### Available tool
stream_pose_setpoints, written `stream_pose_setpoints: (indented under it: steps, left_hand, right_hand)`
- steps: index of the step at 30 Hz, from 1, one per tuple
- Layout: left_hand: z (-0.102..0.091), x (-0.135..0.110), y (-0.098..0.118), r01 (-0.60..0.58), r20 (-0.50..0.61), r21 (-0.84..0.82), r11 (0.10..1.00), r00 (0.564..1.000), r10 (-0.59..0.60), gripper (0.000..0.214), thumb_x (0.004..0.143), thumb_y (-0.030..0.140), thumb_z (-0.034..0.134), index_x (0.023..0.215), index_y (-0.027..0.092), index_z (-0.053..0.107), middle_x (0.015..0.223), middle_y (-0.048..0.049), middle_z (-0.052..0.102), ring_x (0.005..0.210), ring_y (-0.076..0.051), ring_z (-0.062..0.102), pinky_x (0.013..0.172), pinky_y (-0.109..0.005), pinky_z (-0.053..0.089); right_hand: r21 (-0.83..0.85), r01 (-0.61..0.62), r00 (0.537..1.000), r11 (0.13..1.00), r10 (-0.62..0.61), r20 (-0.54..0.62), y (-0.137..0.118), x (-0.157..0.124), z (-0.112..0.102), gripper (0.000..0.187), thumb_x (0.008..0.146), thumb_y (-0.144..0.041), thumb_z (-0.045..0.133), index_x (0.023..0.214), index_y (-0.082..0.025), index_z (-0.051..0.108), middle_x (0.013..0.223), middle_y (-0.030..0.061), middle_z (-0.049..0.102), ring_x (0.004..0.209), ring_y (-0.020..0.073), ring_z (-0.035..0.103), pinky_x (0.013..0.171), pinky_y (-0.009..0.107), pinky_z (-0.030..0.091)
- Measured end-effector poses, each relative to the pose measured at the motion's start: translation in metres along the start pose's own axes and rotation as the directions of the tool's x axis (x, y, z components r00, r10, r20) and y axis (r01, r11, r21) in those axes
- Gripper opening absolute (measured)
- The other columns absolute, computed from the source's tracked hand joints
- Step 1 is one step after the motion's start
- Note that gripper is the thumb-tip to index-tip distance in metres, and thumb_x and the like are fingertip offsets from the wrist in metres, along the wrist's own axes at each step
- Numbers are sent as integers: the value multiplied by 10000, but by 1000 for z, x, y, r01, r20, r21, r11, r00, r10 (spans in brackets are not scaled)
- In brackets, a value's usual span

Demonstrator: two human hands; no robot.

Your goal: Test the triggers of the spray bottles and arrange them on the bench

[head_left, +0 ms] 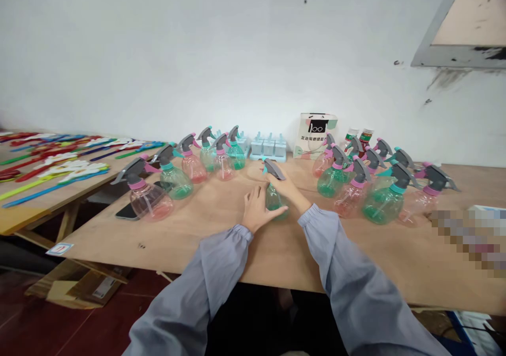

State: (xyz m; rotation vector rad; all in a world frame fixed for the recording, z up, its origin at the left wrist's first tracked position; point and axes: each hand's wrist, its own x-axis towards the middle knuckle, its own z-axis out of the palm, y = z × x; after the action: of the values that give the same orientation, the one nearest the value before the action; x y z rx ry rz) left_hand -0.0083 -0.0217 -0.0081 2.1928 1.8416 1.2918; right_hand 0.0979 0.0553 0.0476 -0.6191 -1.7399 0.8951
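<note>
In the middle of the table stands a green spray bottle (278, 204) with a grey trigger head, partly hidden by my hands. My right hand (288, 185) is closed around its neck, just under the trigger head (273, 168). Against the left side of the bottle's body rests my left hand (258, 208), its thumb stretched across the front and its fingers bent at the side. To the left are several pink and green spray bottles, such as a pink one (152, 203). More spray bottles stand at the right, among them a green one (382, 204).
A black phone (127, 212) lies beside the left bottles. Light blue ice-pop moulds (269, 147) and a printed box (315, 144) stand by the wall. Two red bottles (366, 136) are behind the right group. Colourful flower-ended strips (75, 170) cover the left table.
</note>
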Motion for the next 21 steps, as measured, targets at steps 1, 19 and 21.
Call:
stream_pose_setpoints:
  steps: [1,19,21]
  left_hand:
    - [-1,0,0,-6,-1,12,1000,1000,6,794,695,648,723,1313,198,507,1121,-130,617,1146,-350,567,992,-473,373]
    - [-42,97,-101,246,-570,-275,930,737,-363,419,841,350,652,1156,186,431,1239,-119,516,1229,-246,491,1081,-428,363]
    - [-51,125,-118,289,-551,-272,918,736,-395,568,797,343,717,1224,158,390,1325,-160,472,1314,-280,434,1125,-454,318]
  right_hand:
    - [13,0,1000,1000,0,10,-2,0,-1,345,800,-296,594,1140,-244,622,1129,52,715,1085,203,656,1036,386,470]
    - [184,-133,986,974,112,121,-21,-4,-21,337,668,-195,521,977,-260,640,987,-18,736,995,190,639,915,339,467]
    - [181,-117,985,977,91,144,-21,-4,-20,340,669,-183,508,973,-259,639,1008,-17,733,1012,184,632,908,326,462]
